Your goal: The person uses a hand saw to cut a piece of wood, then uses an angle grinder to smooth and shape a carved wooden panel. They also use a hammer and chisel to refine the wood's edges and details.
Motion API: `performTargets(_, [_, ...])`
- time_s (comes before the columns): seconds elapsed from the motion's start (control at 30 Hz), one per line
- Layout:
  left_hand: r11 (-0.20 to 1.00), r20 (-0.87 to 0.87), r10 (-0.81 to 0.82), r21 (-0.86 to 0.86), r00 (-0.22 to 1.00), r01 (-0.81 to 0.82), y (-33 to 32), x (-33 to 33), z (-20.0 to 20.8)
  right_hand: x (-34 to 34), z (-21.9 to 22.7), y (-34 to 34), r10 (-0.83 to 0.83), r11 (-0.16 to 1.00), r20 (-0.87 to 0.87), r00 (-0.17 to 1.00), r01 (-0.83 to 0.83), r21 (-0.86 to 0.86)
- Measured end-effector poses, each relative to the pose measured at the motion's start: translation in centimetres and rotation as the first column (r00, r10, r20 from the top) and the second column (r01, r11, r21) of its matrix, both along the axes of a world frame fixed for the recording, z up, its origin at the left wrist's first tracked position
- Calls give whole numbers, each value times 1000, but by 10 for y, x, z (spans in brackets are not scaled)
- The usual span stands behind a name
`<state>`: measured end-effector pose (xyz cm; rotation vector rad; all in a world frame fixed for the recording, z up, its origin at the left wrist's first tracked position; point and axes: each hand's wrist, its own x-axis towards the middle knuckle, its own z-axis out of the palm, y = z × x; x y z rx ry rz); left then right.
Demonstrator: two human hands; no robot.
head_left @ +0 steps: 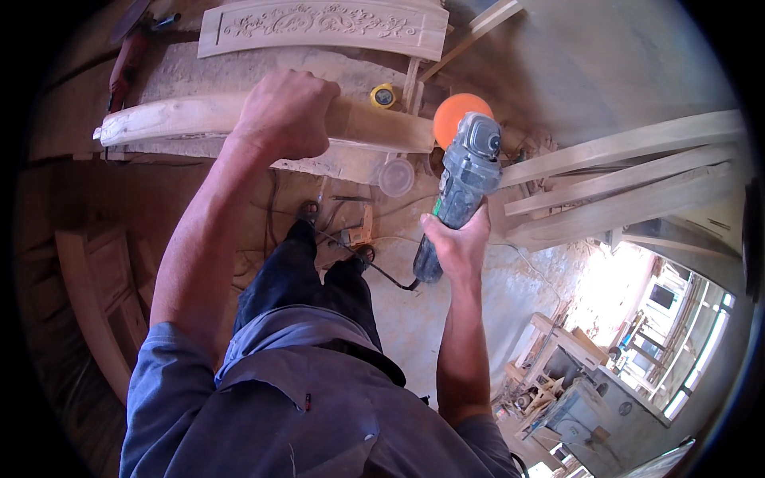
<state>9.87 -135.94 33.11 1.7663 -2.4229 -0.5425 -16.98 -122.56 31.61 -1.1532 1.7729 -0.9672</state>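
Noting counter across upper left of frame, with long curved wooden beam lying along it. Finding grey sander right of centre, held in right hand; left hand curled over beam, fingertips hidden, grip impossible to tell. Observing orange disc by beam's right end, yellow tape measure at upper centre.

orange disc, grey power tool
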Motion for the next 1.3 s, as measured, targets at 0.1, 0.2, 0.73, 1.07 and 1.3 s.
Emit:
performTargets(0.1, [1000, 20, -9, 19, 1000, 9, -2, 1, 1, -1, -2, -2, -72, 996, 113, 991, 78, -52])
performTargets(0.2, [999, 33, -37, -5, 999, 37, -4, 5, -4, -7, 7, 3, -133, 991, 116, 984, 128, 46])
performTargets(0.73, [995, -91, -77, -77, 993, 70, 8, 8, -17, 2, 52, 11, -164, 949, 176, 971, 106, 297])
performTargets(1.07, [991, -116, -78, -120, 990, 64, 12, 7, -19, 11, 64, 6, -127, 937, 122, 984, 79, 341])
performTargets(1.3, [989, -115, -84, -129, 990, 69, 15, 11, -28, 16, 73, 0, -161, 911, 114, 980, 103, 400])
